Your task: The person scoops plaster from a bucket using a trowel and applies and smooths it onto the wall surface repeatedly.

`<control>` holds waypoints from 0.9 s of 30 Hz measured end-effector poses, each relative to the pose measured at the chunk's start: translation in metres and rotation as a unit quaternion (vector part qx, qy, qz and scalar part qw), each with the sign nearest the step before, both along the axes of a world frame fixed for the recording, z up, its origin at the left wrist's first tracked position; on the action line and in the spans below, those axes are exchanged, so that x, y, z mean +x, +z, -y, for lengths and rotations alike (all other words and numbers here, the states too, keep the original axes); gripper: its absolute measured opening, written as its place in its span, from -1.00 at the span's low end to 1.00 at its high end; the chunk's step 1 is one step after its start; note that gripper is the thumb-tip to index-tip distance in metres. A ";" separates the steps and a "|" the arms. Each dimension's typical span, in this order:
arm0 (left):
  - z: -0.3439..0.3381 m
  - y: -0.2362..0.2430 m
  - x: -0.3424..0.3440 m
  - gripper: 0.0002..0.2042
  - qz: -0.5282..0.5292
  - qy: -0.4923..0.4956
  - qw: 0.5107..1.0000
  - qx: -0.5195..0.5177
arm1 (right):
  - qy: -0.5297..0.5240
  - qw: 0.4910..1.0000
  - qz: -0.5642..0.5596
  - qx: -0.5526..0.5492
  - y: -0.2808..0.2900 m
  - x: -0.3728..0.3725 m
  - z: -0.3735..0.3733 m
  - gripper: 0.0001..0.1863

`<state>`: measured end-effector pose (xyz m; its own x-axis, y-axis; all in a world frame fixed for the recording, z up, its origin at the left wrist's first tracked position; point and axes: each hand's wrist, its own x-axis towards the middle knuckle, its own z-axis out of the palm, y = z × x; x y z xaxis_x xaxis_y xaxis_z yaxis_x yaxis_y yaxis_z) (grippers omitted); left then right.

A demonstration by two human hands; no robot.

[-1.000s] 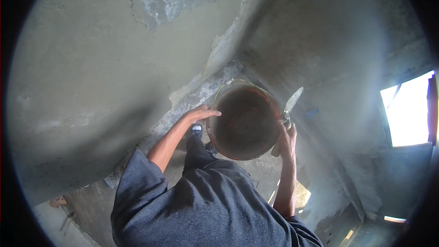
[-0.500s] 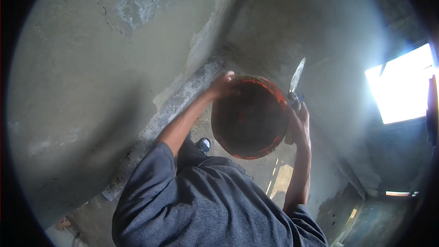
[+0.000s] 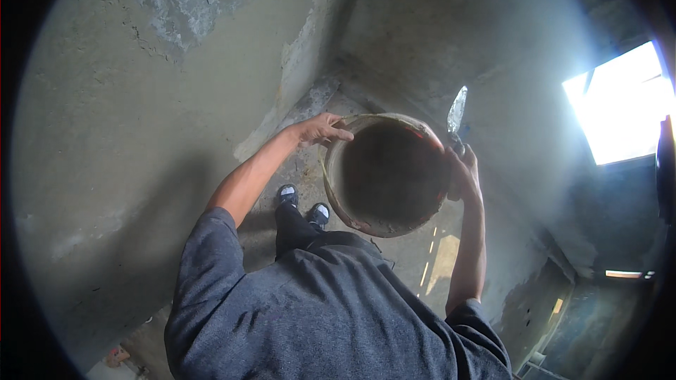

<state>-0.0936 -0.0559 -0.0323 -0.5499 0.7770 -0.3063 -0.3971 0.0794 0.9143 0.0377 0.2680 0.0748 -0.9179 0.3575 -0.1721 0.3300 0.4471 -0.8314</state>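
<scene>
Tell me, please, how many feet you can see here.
2: the left foot and the right foot, both left of the bucket in the picture, the left one slightly ahead.

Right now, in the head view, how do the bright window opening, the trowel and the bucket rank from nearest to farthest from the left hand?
1. Bucket: at the left hand, which grips its rim.
2. Trowel: to the right, past the bucket's mouth, in the right hand.
3. Bright window opening: at the far right.
</scene>
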 end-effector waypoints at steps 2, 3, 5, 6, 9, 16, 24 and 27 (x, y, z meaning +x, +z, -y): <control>0.004 0.010 0.008 -0.57 0.120 0.045 0.988 0.084 | -0.013 1.000 -0.011 -0.015 -0.008 -0.002 0.000 -0.71; 0.004 0.004 0.006 -0.57 0.120 0.043 0.988 0.083 | -0.004 0.999 -0.033 -0.038 -0.011 -0.005 0.001 -0.71; 0.005 0.000 0.011 -0.55 0.136 0.050 0.985 0.097 | 0.002 0.997 -0.053 -0.064 -0.021 -0.007 -0.001 -0.71; 0.009 -0.002 0.014 -0.57 0.143 0.045 0.983 0.102 | 0.019 0.996 -0.055 -0.062 -0.028 -0.009 -0.004 -0.72; -0.001 0.026 0.022 -0.68 0.137 0.085 0.983 0.086 | 0.036 0.995 -0.061 -0.066 -0.040 -0.015 -0.012 -0.71; -0.024 0.083 -0.004 -0.76 -0.017 0.066 0.996 -0.062 | 0.015 0.997 0.010 -0.076 -0.093 -0.018 -0.024 -0.67; -0.026 0.103 -0.018 -0.78 -0.169 0.039 0.947 -0.270 | -0.008 0.992 0.028 0.123 -0.106 0.053 0.016 -0.70; -0.011 0.108 -0.018 -0.79 -0.244 0.045 0.920 -0.304 | 0.121 0.976 -0.033 0.177 -0.106 0.078 0.025 -0.78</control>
